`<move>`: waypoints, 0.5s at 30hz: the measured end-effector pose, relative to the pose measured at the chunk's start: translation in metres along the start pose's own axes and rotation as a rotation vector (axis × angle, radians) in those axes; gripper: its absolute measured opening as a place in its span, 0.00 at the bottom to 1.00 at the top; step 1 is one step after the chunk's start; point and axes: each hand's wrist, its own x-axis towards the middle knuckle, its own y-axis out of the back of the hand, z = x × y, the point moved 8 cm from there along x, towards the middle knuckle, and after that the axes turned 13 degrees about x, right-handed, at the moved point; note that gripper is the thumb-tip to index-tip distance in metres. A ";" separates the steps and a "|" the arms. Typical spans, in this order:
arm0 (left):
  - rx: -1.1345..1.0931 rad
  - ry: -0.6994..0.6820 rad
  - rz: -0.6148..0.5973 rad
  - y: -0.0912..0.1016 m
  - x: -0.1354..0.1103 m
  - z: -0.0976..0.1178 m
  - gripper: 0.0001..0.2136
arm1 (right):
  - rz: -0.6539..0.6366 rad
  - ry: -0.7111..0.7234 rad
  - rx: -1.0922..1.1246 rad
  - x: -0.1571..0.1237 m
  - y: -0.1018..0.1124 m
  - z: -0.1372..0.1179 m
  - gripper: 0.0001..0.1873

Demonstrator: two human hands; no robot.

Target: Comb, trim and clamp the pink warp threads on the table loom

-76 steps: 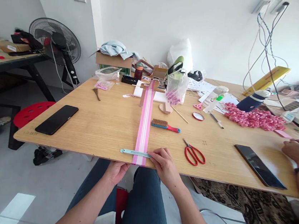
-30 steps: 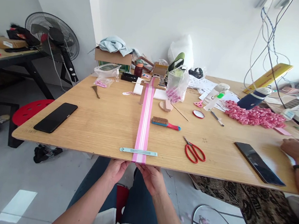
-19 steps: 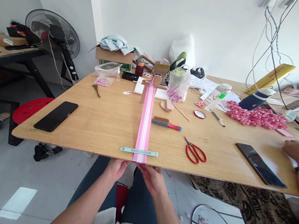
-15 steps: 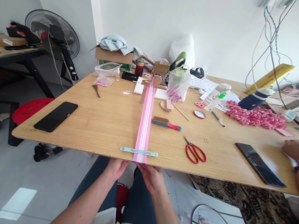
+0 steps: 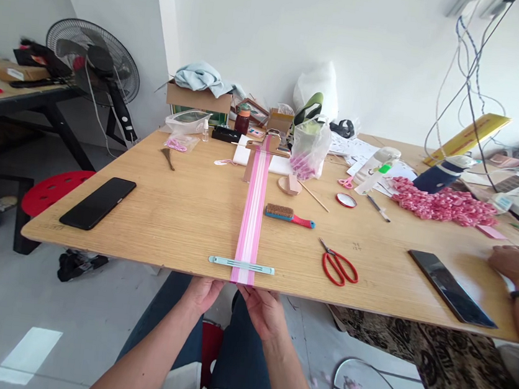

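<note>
A flat band of pink and white threads (image 5: 251, 218) runs straight down the table to its near edge. A metal bulldog clip (image 5: 273, 135) on a board holds its far end. Across the band near the edge lies a pale blue slotted clip (image 5: 219, 261). My left hand (image 5: 204, 294) is curled just below the table edge, left of the band. Right under the band's end, my right hand (image 5: 265, 312) is curled with the palm turned up. The tabletop hides the fingertips of both hands and whatever is between them.
Right of the band lie a brush (image 5: 280, 212) and red-handled scissors (image 5: 339, 266). Phones rest at left (image 5: 98, 202) and right (image 5: 450, 286). Another person's hand (image 5: 511, 264) rests at the right. Pink braided trim (image 5: 446, 204), a bottle (image 5: 444, 174) and bags (image 5: 311, 144) stand farther back.
Both hands keep their place under the table edge at the band's end. The view has shifted very slightly; nothing else visibly moves.
</note>
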 end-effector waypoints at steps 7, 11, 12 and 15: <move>-0.030 0.050 0.042 0.007 0.000 -0.006 0.17 | -0.005 0.008 0.034 0.001 0.003 0.000 0.17; 0.002 0.144 -0.008 0.007 -0.008 -0.010 0.13 | -0.007 0.009 0.036 0.001 0.003 0.000 0.17; 0.008 0.166 -0.029 0.006 -0.011 -0.011 0.13 | -0.009 0.007 0.035 0.001 0.003 0.000 0.17; 0.010 0.213 -0.115 0.003 -0.022 -0.010 0.19 | -0.009 0.010 0.041 0.001 0.004 -0.001 0.17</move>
